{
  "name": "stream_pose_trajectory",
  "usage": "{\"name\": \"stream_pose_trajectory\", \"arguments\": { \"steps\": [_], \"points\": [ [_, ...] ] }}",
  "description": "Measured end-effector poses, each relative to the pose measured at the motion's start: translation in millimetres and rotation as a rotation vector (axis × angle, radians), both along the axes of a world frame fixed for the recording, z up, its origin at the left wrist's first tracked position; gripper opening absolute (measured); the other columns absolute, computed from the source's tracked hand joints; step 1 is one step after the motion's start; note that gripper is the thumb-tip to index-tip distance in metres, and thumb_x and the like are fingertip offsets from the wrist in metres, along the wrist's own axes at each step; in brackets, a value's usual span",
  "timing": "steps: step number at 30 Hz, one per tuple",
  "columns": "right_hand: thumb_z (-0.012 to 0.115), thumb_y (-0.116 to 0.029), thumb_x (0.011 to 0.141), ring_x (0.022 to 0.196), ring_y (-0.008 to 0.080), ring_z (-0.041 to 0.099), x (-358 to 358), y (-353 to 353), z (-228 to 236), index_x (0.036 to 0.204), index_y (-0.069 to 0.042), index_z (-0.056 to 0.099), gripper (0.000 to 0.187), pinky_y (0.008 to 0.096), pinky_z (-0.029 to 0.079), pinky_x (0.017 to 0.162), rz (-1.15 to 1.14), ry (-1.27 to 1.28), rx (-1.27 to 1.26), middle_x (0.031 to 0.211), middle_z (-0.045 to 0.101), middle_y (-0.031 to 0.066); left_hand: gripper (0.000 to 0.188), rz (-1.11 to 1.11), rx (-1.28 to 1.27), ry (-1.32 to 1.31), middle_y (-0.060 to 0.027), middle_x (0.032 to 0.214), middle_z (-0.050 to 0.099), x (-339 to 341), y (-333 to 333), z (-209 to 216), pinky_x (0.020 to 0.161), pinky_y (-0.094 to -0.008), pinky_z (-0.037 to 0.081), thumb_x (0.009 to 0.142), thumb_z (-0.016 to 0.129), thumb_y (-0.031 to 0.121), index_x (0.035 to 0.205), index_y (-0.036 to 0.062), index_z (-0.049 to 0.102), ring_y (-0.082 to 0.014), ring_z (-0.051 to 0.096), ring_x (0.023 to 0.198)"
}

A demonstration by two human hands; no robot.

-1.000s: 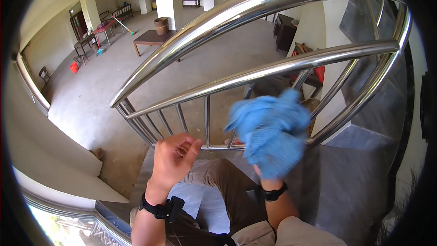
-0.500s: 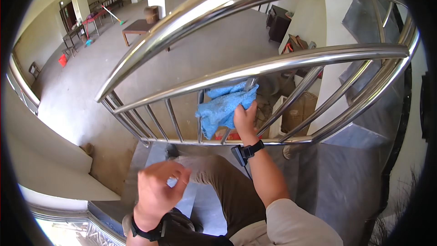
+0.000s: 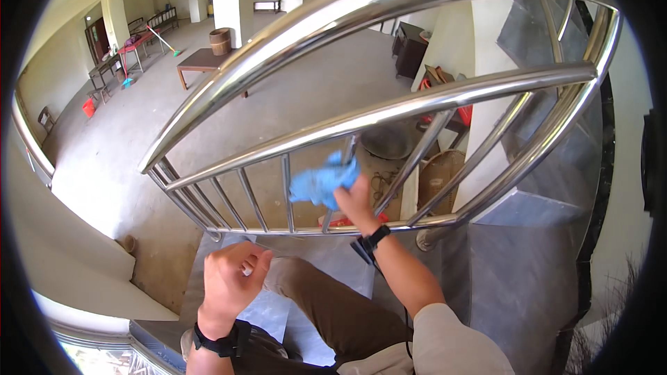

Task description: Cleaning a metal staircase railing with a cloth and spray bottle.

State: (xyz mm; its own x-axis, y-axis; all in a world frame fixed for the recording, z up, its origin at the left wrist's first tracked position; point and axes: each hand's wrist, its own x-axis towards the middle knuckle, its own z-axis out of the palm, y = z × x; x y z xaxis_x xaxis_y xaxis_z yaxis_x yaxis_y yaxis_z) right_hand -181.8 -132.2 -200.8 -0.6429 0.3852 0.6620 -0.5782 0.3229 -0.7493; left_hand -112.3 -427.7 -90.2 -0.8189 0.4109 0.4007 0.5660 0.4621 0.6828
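Note:
My right hand (image 3: 356, 203) grips a blue cloth (image 3: 316, 182), slightly blurred, which is pressed around an upright bar of the shiny steel stair railing (image 3: 389, 107). The bar's top end shows above the cloth, just under the middle rail. Over my bent knee, my left hand (image 3: 233, 274) is raised with its fingers curled in; nothing shows in it. Black straps circle both wrists, and the right one carries a small dark device.
Grey stone steps (image 3: 517, 271) lie under and to the right of me. Below, beyond the railing, are a brown table (image 3: 201, 60) with a wooden bucket (image 3: 220, 41), a wide dark pan (image 3: 386, 140), a woven basket (image 3: 439, 179) and a red bucket (image 3: 89, 107).
My right hand and the cloth have shifted slightly left and down along the bar, the cloth bunching smaller. My left hand stays curled. The whole view has tilted a little.

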Motion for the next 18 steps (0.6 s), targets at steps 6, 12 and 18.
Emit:
{"name": "stream_pose_trajectory", "arguments": {
  "steps": [6, 12, 18],
  "points": [
    [0.061, -0.003, 0.079, 0.074, 0.0109, 0.061, -7, 12, 72, 0.091, 0.002, 0.066, 0.014, 0.0302, 0.050, 0.068, 0.308, -0.108, -0.399, 0.083, 0.068, 0.0026, 0.017, -0.061, -0.088, -0.040, -0.0098, 0.065, 0.066, 9, 3, -5, 0.054, -0.0310, 0.051, 0.087, 0.075, 0.017, 0.078, 0.0043, 0.068, -0.0219, 0.068, 0.058],
    [0.062, -0.002, 0.080, 0.080, 0.0119, 0.064, -1, -3, -31, 0.095, -0.001, 0.066, 0.016, 0.0303, 0.052, 0.076, 0.203, -0.145, -0.399, 0.084, 0.069, 0.0026, 0.016, -0.056, -0.218, -0.035, -0.0090, 0.066, 0.066, 5, 3, -23, 0.054, -0.0326, 0.050, 0.084, 0.076, 0.017, 0.079, 0.0057, 0.067, -0.0225, 0.068, 0.059],
    [0.066, -0.003, 0.081, 0.082, 0.0137, 0.066, 4, -15, -129, 0.098, -0.001, 0.067, 0.016, 0.0315, 0.053, 0.079, 0.009, -0.208, -0.321, 0.084, 0.070, 0.0036, 0.016, -0.118, -0.234, -0.040, -0.0102, 0.070, 0.067, 2, 10, -18, 0.056, -0.0354, 0.050, 0.083, 0.076, 0.019, 0.083, 0.0056, 0.067, -0.0253, 0.067, 0.062]
  ]
}}
